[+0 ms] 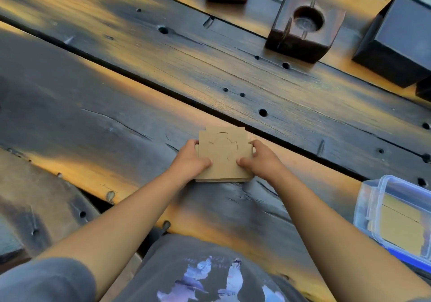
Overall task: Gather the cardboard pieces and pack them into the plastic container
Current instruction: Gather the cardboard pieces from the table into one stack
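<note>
Both hands (pixel 190 159) (pixel 261 159) pinch the cardboard stack (pixel 225 154), fingers clamped on its sides; loose pieces could fan out heading to the container (pixel 373 206) right of it.

Matt cardboard pieces (pixel 225 154); rough wood table (pixel 116 73); clear plastic container (pixel 401 220).

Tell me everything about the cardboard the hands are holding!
The cardboard stack is several thin, flat brown pieces with notched edges, and the top one has a curved, gear-like cut line. It lies on the dark wooden table, with the left hand and right hand gripping its sides.
</note>
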